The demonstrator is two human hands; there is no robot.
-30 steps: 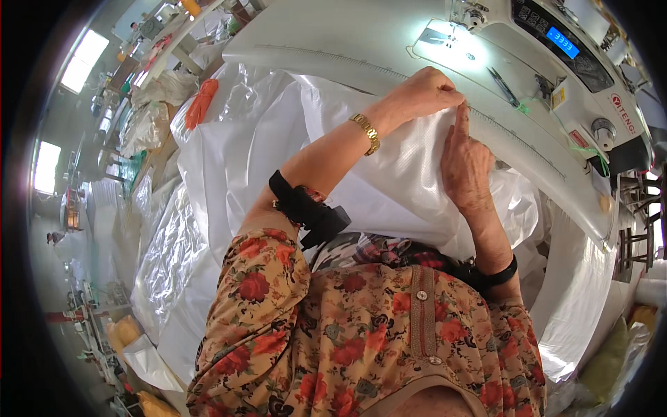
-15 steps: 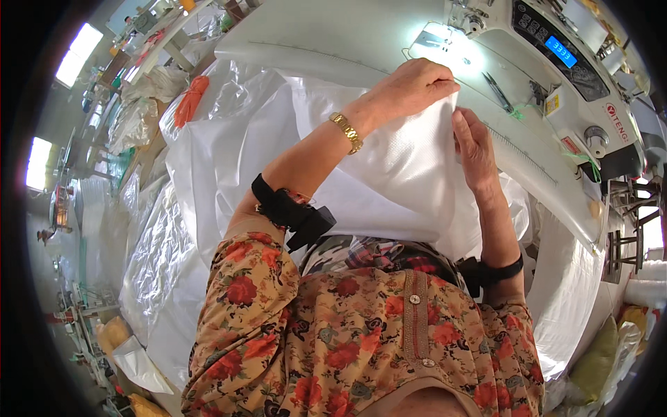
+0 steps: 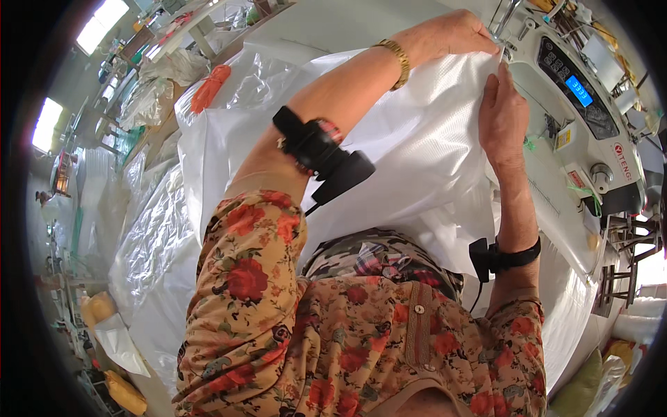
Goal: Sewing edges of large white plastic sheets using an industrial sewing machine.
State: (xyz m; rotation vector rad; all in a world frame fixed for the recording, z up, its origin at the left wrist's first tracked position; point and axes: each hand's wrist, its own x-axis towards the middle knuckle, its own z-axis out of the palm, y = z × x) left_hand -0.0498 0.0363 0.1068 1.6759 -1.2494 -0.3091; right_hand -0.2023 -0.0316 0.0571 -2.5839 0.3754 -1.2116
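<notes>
A large white woven plastic sheet (image 3: 438, 118) drapes over my lap and rises to the sewing machine (image 3: 606, 142) at the far right. My left hand (image 3: 455, 35) is closed on the sheet's upper right edge, close to the machine's needle area, its fingertips pinched together. Just nearer to me, my right hand (image 3: 505, 118) grips the same edge between thumb and fingers, the fingers pointing away. The sheet hangs in a taut fold between the two hands. My hands and the raised cloth hide the needle plate.
The machine's pale table (image 3: 549, 201) curves along the right. An orange-red bundle of cord (image 3: 210, 88) lies at the left on plastic wrapping. Crumpled clear plastic (image 3: 156, 229) spreads down the left side. A dark stool (image 3: 618, 257) stands at the right edge.
Both hands have moved away from me and to the right, carrying the sheet's edge up to the needle area. The lit plate and the tweezers on the table are now covered.
</notes>
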